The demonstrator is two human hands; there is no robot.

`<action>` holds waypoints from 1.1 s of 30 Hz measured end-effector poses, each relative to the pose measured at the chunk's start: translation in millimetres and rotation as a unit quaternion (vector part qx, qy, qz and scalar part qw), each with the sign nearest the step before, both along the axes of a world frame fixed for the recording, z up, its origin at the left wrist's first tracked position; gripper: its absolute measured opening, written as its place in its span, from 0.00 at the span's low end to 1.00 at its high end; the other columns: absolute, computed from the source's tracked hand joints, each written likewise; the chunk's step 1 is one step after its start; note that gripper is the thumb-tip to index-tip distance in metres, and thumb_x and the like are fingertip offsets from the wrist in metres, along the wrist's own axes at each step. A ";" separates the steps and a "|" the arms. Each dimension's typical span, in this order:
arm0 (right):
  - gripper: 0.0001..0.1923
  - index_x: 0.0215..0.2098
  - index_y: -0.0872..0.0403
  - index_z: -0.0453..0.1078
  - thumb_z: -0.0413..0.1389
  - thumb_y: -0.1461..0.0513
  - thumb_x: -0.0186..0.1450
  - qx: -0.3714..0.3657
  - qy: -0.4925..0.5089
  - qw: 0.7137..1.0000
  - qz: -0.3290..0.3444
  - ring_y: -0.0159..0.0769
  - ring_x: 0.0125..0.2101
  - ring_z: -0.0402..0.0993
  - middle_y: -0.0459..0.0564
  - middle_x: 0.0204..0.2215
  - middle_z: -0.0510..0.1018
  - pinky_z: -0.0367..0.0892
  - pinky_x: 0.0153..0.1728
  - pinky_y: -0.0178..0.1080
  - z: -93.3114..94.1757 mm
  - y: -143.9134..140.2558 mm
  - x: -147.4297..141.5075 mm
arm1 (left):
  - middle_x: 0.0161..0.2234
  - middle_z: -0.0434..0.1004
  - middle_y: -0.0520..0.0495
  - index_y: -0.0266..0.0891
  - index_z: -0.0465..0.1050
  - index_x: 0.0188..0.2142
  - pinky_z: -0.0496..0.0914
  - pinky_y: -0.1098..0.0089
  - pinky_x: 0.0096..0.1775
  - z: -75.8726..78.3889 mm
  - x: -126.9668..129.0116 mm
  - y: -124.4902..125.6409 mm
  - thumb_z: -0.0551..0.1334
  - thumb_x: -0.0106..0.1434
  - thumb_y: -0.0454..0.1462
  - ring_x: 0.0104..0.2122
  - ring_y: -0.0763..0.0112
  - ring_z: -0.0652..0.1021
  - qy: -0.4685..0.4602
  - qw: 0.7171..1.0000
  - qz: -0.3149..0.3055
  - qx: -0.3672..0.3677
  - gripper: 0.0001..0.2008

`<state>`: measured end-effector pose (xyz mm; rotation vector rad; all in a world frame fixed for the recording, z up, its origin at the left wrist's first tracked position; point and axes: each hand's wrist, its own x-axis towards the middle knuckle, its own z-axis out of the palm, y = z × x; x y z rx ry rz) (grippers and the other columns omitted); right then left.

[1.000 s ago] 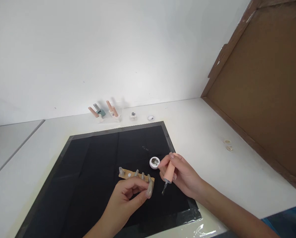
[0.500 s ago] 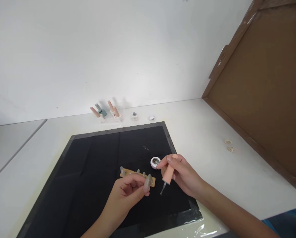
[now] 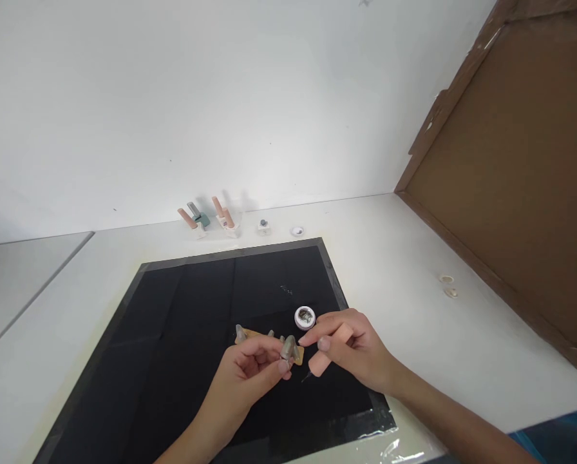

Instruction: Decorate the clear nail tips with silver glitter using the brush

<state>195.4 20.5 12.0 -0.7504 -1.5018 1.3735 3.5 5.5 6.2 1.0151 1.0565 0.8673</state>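
Between the thumb and fingers of my left hand (image 3: 252,377) is a greyish, glossy false nail (image 3: 288,348), tilted upward. My right hand (image 3: 353,351) grips a nail polish brush (image 3: 331,351) by its peach handle; the thin dark bristle tip points down and left, a short way right of the nail and apart from it. Behind my left hand lies a tan stand (image 3: 254,334) carrying several more greyish false nails (image 3: 241,333), partly hidden by my fingers. A small round white pot (image 3: 304,318) with shiny dark contents stands just beyond my right hand.
Under my hands a black mat (image 3: 187,335) is taped to the white table (image 3: 389,258). Along the wall stand several polish bottles (image 3: 228,219), a small clear jar (image 3: 264,227) and a white lid (image 3: 297,231). Two small pale discs (image 3: 451,292) lie right, near a brown cardboard panel (image 3: 505,193).
My right hand has turned the brush flatter and brought its tip left, closer to the false nail. The false nail has tilted a little in my left hand.
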 end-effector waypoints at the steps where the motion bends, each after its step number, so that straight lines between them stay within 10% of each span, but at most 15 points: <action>1: 0.11 0.35 0.52 0.79 0.54 0.58 0.65 0.017 -0.008 1.000 -0.003 0.33 0.21 0.70 0.48 0.18 0.80 0.65 0.24 0.35 0.6 -0.4 0.0 | 0.23 0.79 0.50 0.38 0.79 0.27 0.71 0.72 0.31 0.2 0.1 0.2 0.70 0.49 0.38 0.24 0.73 0.75 0.002 1.000 0.000 0.001 0.06; 10: 0.15 0.36 0.50 0.79 0.53 0.52 0.65 0.041 0.006 0.996 -0.085 0.31 0.20 0.62 0.47 0.18 0.74 0.60 0.23 0.35 -1.2 1.6 6.8 | 0.21 0.77 0.51 0.38 0.78 0.25 0.70 0.74 0.29 1.6 2.0 0.0 0.71 0.50 0.39 0.23 0.75 0.73 -0.017 1.000 -0.008 -0.001 0.07; 21: 0.14 0.41 0.47 0.77 0.55 0.52 0.64 0.078 0.045 0.996 -0.016 0.31 0.22 0.57 0.44 0.20 0.63 0.55 0.24 0.35 -7.1 -1.0 3.2 | 0.26 0.79 0.50 0.37 0.78 0.28 0.69 0.73 0.31 -4.6 -4.4 -2.8 0.70 0.52 0.38 0.24 0.75 0.75 -0.023 0.997 -0.059 -0.035 0.06; 33: 0.14 0.34 0.52 0.79 0.57 0.51 0.62 -0.019 0.084 0.996 -0.028 0.27 0.18 0.57 0.43 0.15 0.68 0.55 0.20 0.31 -4.8 1.9 -1.8 | 0.21 0.77 0.52 0.38 0.78 0.26 0.68 0.75 0.30 -2.5 -1.3 -0.5 0.70 0.51 0.38 0.24 0.75 0.74 -0.013 0.999 -0.043 -0.002 0.05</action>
